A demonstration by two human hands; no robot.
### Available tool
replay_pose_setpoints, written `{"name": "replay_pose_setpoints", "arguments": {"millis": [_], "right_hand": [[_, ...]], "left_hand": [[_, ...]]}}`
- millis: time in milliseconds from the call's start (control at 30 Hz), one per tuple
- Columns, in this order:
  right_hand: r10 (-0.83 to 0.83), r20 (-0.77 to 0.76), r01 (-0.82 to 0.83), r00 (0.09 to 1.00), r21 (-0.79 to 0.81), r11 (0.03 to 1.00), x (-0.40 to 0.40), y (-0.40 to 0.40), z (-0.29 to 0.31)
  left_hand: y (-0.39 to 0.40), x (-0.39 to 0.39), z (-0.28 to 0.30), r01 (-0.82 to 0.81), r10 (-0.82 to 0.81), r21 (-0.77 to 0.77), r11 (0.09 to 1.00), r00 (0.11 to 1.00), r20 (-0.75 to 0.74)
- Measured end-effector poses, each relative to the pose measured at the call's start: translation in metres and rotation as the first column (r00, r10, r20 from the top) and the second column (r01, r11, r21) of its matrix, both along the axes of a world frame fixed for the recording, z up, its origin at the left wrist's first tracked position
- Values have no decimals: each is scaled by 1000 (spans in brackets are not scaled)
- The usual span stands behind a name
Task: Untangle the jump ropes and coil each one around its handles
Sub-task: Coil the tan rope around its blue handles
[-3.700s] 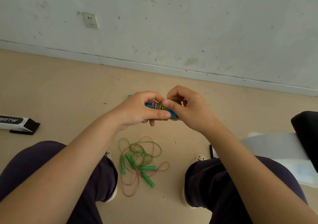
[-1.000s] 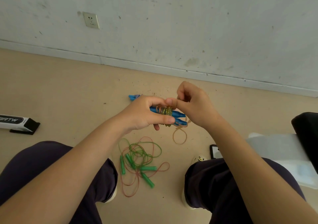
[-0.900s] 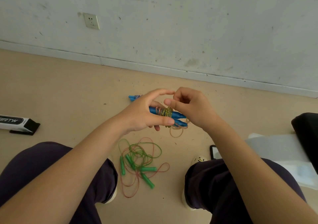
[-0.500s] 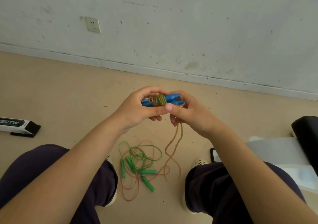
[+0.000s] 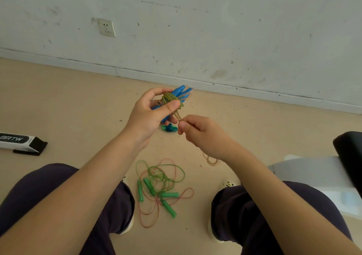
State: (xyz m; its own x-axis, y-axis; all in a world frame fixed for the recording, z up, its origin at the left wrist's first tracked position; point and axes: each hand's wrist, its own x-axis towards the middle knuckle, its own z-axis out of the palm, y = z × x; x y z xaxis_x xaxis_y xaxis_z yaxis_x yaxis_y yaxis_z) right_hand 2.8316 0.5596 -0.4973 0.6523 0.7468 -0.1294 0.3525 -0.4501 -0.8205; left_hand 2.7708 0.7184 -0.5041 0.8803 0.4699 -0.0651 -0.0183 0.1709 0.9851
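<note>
Beige floor (image 5: 58, 102), scuffed white wall (image 5: 215, 29)

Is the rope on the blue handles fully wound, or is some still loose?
Partly wound: coils wrap the blue handles, but the right hand pinches a loose strand.

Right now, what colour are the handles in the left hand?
Blue handles, wrapped in yellowish-tan rope, gripped by the left hand; head view.

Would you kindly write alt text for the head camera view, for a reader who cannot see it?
Seen from above, a seated person's left hand grips blue jump-rope handles wrapped in yellowish cord, while the right hand pinches the cord's loose end. On the beige floor between the feet lies a tangle of green-handled ropes.
</note>
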Motion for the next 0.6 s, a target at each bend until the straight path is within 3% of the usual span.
{"name": "replay_pose_setpoints", "arguments": {"millis": [200, 367, 467, 600], "right_hand": [[-29, 173, 15, 984, 85, 996, 4, -10, 9], [-149, 160, 116, 976, 198, 973, 17, -20, 15], [-193, 128, 157, 973, 253, 955, 23, -23, 15], [-176, 86, 149, 981, 251, 956, 23, -23, 15]], "left_hand": [[5, 4, -9, -16, 38, 154, 988, 990, -136], [3, 2, -8, 198, -173, 126, 972, 967, -188], [1, 1, -3, 265, -264, -14, 964, 950, -164], [3, 3, -4, 159, -161, -28, 987, 980, -113]]}}
